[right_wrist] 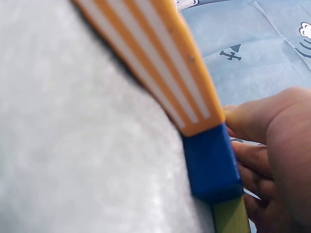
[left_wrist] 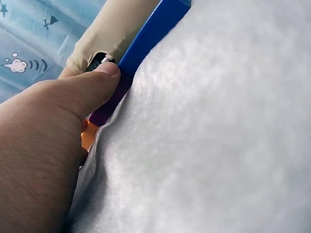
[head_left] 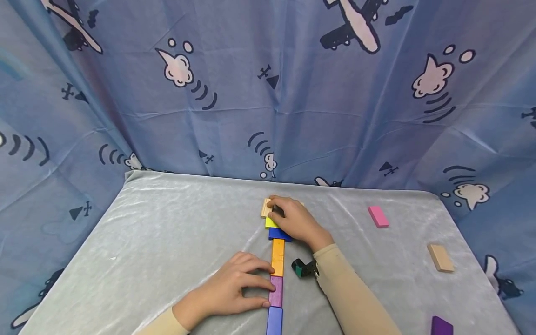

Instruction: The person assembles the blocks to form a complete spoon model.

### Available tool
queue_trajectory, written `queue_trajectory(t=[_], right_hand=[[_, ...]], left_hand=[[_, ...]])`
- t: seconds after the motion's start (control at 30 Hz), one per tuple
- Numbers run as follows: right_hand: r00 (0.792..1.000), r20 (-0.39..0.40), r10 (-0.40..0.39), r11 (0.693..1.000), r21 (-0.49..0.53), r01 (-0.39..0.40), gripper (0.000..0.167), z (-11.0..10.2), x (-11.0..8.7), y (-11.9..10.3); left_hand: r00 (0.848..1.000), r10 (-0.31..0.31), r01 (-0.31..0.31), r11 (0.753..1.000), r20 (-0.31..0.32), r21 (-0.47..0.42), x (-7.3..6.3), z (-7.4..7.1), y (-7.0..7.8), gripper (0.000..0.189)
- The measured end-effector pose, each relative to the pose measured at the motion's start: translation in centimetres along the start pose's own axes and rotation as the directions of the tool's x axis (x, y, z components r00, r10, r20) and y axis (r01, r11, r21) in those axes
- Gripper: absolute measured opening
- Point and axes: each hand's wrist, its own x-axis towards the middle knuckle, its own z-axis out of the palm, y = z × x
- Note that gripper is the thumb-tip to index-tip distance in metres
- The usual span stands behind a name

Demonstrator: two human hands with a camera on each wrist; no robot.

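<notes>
A row of coloured blocks runs away from me: a light blue block [head_left: 274,321], a purple block [head_left: 276,298], an orange block [head_left: 278,256], a dark blue block [head_left: 279,234], a yellow block [head_left: 270,223] and a plain wooden block [head_left: 265,208] at the far end. My left hand [head_left: 234,284] lies left of the row, its extended fingers touching the purple and orange blocks. The left wrist view shows its thumb [left_wrist: 104,80] against the row's side. With thumb and forefinger, my right hand [head_left: 295,218] pinches the wooden block, partly covering it and the yellow one.
Off to the right lie a pink block [head_left: 378,217], another plain wooden block [head_left: 440,257] and a dark purple block [head_left: 441,325]. A grey cloth [head_left: 167,223] covers the table. Behind it hangs a blue patterned curtain [head_left: 234,93]. A small black device [head_left: 302,268] sits at the right wrist.
</notes>
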Motion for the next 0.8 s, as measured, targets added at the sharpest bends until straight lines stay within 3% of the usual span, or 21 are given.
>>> queue_trajectory(t=[0.47, 0.8], right_hand=[[1.0, -0.006, -0.009, 1.0, 0.017, 0.009, 0.034, -0.21, -0.34, -0.05], [0.998, -0.003, -0.062, 0.998, -0.005, 0.062, 0.028, -0.05, -0.57, -0.05]], left_hand=[[1.0, -0.009, 0.009, 1.0, 0.007, -0.006, 0.07, 0.06, 0.09, 0.024], [1.0, 0.009, -0.009, 1.0, -0.011, 0.006, 0.16, 0.25, 0.22, 0.024]])
